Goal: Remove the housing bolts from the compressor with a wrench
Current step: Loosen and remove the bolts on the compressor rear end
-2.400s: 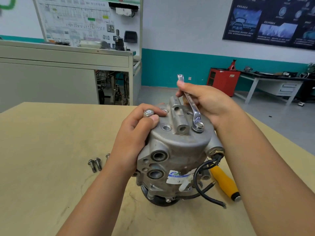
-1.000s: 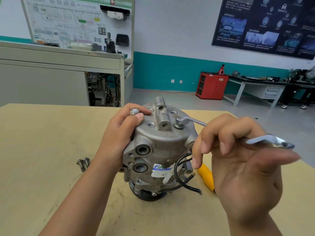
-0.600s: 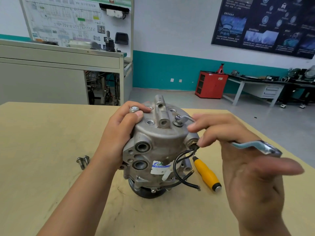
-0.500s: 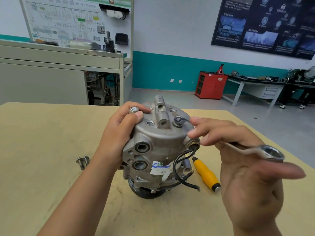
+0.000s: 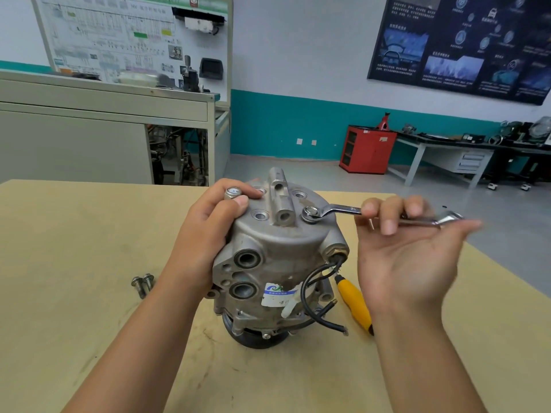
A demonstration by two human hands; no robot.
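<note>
Wrench (image 5: 346, 208) handle has swung since 0.5 s ago. It was angled toward the desk's (image 5: 74, 234) near-right corner and now points about straight at the right edge. Ring end is still on the bolt (image 5: 310, 212). From above that reads as anticlockwise, so I take it as a loosening stroke. The bolt head still sits low on the cover, not out yet. 2.4 s ago the handle pointed at the far edge, so this looks like repeated strokes.

Right hand (image 5: 408, 248): palm up, fingers hooked over the wrench shank, thumb stretched out. It's a light hooked hold, not a fist. Left hand (image 5: 205, 234) hasn't moved. It's wrapped on the compressor's (image 5: 277, 263) left shoulder, with a 2nd bolt (image 5: 233, 193) standing proud between thumb and forefinger.

Compressor: mid-desk, standing on its pulley end, long axis upright, cover up. Wrench long axis is about level and roughly parallel with the near edge, ring end at the compressor, free end to the right.

2 empty holes (image 5: 260, 216) show plainly in the cover. 2 loose bolts (image 5: 142, 284) lie on the desk left of the compressor, a screwdriver (image 5: 353, 299) on its right. Judgement: 2 bolts left to pull.
</note>
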